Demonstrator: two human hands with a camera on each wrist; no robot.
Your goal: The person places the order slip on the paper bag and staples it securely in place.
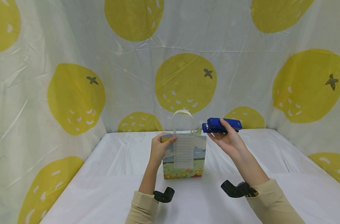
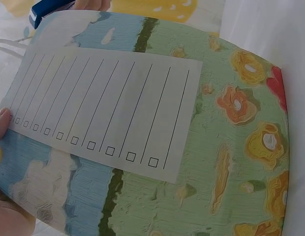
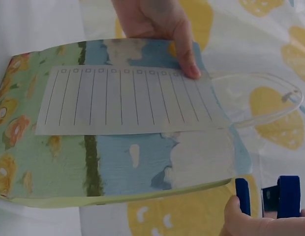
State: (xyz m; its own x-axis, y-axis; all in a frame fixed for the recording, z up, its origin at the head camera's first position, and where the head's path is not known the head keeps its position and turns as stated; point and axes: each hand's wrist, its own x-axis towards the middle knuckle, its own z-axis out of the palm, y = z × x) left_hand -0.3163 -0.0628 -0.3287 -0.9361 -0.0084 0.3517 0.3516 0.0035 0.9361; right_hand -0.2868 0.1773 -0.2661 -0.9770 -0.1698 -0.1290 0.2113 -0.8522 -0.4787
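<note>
A paper gift bag (image 1: 199, 155) with a painted sky and flowers stands upright on the table, white loop handles (image 1: 174, 119) up. Against its front lies a lined checklist sheet (image 1: 183, 152), its top at the bag's upper rim. My left hand (image 1: 159, 148) pinches the sheet and the bag's top edge, thumb in front and the other fingers behind. Just right of the rim, my right hand (image 1: 229, 141) grips a blue stapler (image 1: 214, 124) whose front end points at the bag. In the right wrist view the jaws of the stapler (image 3: 289, 196) stand apart beside the bag's top corner.
White cloth covers the table (image 1: 116, 177). A curtain (image 1: 130, 77) printed with yellow lemons encloses the back and both sides. On each wrist sits a black camera mount (image 1: 164, 195).
</note>
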